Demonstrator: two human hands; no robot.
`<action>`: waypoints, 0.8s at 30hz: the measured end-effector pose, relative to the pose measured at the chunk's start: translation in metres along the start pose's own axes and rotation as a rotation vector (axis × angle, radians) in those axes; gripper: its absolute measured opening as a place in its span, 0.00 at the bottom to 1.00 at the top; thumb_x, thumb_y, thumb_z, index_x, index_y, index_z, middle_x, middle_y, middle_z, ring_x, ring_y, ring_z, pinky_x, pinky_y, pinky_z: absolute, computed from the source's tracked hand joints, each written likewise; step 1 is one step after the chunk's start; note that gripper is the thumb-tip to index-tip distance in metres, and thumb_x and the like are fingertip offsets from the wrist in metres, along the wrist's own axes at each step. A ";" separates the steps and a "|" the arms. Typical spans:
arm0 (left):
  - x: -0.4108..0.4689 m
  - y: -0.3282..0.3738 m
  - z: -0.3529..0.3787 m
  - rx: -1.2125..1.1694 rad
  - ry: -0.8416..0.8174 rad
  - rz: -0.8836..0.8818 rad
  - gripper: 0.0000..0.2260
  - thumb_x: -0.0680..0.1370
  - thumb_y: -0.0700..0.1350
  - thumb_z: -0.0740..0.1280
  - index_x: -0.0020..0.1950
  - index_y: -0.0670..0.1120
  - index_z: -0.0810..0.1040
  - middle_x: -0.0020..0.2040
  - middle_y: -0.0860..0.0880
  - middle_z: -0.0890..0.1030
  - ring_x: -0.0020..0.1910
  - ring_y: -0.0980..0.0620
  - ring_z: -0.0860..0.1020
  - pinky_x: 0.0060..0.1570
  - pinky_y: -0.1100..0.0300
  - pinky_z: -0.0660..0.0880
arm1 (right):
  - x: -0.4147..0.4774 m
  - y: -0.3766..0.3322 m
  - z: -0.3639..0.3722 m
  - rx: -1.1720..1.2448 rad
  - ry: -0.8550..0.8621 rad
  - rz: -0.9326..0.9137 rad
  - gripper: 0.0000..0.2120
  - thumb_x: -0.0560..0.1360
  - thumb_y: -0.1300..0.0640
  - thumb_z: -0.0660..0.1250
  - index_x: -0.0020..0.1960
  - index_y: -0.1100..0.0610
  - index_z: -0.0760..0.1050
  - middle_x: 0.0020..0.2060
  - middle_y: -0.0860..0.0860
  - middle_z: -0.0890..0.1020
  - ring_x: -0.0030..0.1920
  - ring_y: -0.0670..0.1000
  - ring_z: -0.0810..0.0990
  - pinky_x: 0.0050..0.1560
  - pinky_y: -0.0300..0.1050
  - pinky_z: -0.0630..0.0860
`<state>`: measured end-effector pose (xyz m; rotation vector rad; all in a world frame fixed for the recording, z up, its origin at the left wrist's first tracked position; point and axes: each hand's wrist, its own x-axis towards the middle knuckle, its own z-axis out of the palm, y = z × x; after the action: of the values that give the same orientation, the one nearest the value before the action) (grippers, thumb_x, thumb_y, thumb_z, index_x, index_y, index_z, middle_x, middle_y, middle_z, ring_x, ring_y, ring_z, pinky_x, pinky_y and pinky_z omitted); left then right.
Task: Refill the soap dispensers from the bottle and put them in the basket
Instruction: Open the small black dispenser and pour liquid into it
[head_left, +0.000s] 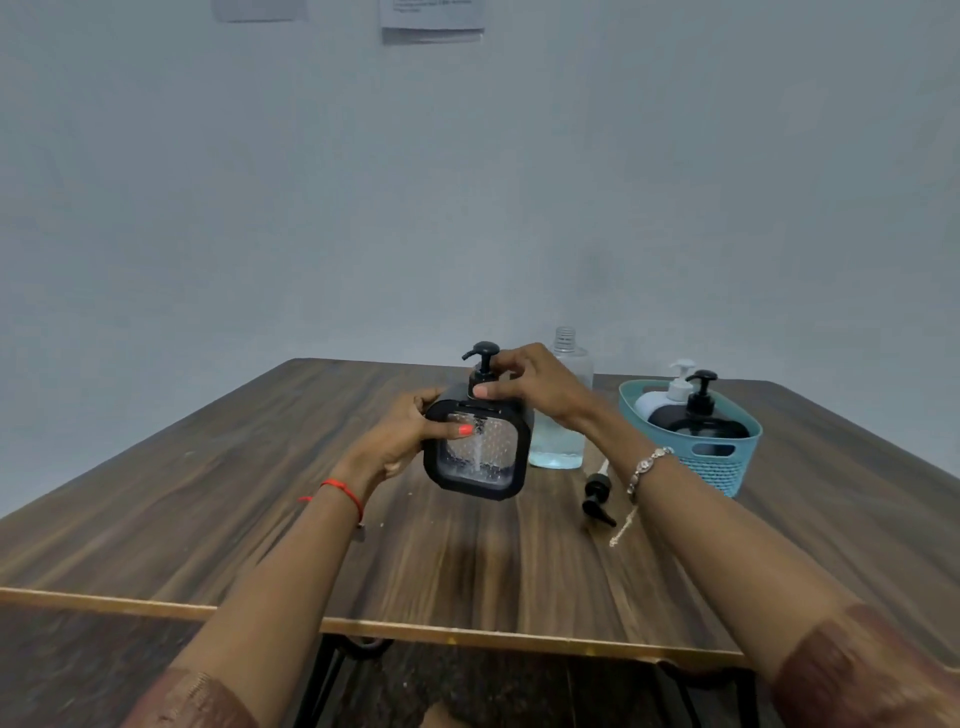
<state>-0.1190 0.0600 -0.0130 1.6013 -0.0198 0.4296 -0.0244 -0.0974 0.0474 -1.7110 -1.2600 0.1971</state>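
A white dispenser (672, 392) and a black one (702, 421) already stand in the teal basket (722, 465). Our left hand (410, 434) grips the square dispenser (475, 460) before the refill bottle (563, 421). Our right hand (532, 384) pinches its pump collar (480, 382), probably screwing it on. Basketing remains.

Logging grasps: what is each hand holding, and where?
The left hand grips the dispenser by its side; the right hand pinches its pump at the base.

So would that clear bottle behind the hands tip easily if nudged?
Probably not: the clear bottle holds liquid only in its lower part, keeping weight low. If it toppled, it would likely spill, since its threaded neck stands uncapped.
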 end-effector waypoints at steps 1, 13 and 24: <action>-0.002 0.001 0.000 -0.002 -0.014 -0.006 0.13 0.69 0.28 0.69 0.50 0.41 0.79 0.39 0.50 0.84 0.40 0.54 0.82 0.41 0.62 0.80 | -0.002 0.000 -0.005 0.102 -0.062 0.005 0.11 0.70 0.66 0.69 0.53 0.62 0.79 0.48 0.60 0.82 0.43 0.46 0.80 0.47 0.33 0.77; 0.003 0.003 0.021 0.005 0.131 -0.004 0.15 0.64 0.29 0.74 0.46 0.44 0.79 0.35 0.52 0.85 0.36 0.56 0.83 0.33 0.65 0.78 | -0.007 0.004 0.009 0.004 0.333 0.106 0.14 0.61 0.54 0.79 0.44 0.54 0.79 0.37 0.48 0.82 0.38 0.45 0.81 0.43 0.40 0.77; 0.011 0.004 0.017 -0.014 0.158 0.004 0.15 0.63 0.31 0.75 0.45 0.45 0.80 0.35 0.52 0.85 0.36 0.56 0.83 0.33 0.64 0.78 | -0.004 0.008 0.011 0.120 0.368 0.142 0.13 0.62 0.55 0.78 0.44 0.54 0.79 0.37 0.47 0.82 0.37 0.43 0.80 0.40 0.37 0.77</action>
<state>-0.1054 0.0463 -0.0063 1.5497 0.0936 0.5565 -0.0278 -0.0938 0.0343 -1.6433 -0.8423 0.0364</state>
